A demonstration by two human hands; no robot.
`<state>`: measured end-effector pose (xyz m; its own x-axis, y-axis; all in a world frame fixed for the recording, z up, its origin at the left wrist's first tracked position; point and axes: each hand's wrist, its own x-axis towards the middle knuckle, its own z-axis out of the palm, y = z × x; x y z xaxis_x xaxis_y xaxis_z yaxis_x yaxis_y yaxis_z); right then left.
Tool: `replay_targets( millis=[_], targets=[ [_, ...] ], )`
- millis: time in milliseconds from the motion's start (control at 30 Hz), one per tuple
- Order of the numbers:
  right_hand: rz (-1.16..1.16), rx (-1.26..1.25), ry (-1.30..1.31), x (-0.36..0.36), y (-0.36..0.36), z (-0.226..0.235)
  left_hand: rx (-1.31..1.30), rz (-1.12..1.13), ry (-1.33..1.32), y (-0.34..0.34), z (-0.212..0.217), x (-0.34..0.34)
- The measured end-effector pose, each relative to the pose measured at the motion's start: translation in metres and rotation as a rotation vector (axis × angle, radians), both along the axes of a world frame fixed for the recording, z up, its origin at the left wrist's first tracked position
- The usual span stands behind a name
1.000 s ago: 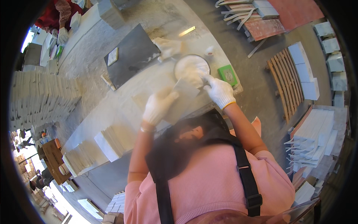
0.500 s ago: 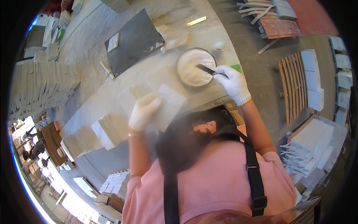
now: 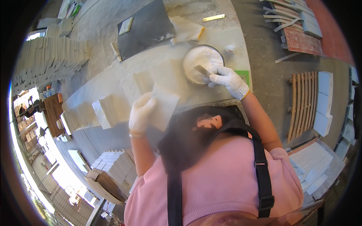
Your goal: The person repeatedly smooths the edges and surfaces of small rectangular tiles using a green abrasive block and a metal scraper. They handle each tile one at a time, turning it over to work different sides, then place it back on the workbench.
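Observation:
My left hand, in a white knit glove, is closed on the edge of a pale square tile, tilted in front of my apron. In my gloved right hand is a flat dark putty knife. Its blade is over a round dark-rimmed pan of white paste, and I cannot tell whether it touches the paste. Left of my left hand, a short stack of pale tiles stands on edge along the worktable.
Beyond the pan lie a dark sheet with a small tile, a white glove and a yellow strip. Many slabs stand in a row at far left. On the right floor is a slatted wooden pallet.
The putty knife has shifted slightly, its blade now turned closer to my fingers. My left hand has moved a little, and the tile's angle has changed. The whole view has also turned somewhat.

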<state>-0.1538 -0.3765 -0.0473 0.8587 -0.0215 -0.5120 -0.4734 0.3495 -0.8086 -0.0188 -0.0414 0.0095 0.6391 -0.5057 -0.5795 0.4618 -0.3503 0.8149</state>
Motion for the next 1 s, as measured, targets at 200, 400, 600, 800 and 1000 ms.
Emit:
replay_targets(
  millis=[200,400,600,800,1000],
  targets=[
    [-0.245,-0.127,-0.034,-0.024,0.001,0.02,-0.112,-0.086,0.051,-0.004,-0.003,0.019],
    [-0.474,-0.551,0.042,-0.05,0.028,0.03,-0.072,-0.321,-0.139,-0.02,0.006,0.043],
    [-0.498,-0.724,-0.003,-0.049,0.044,0.034,-0.062,-0.404,-0.217,-0.042,-0.001,0.047],
    [-0.436,-0.835,0.044,-0.044,0.031,0.033,-0.02,-0.456,-0.322,-0.065,0.0,0.044],
    [-0.351,-0.897,0.015,-0.031,0.019,0.031,0.05,-0.463,-0.341,-0.085,0.001,0.038]
  ],
)
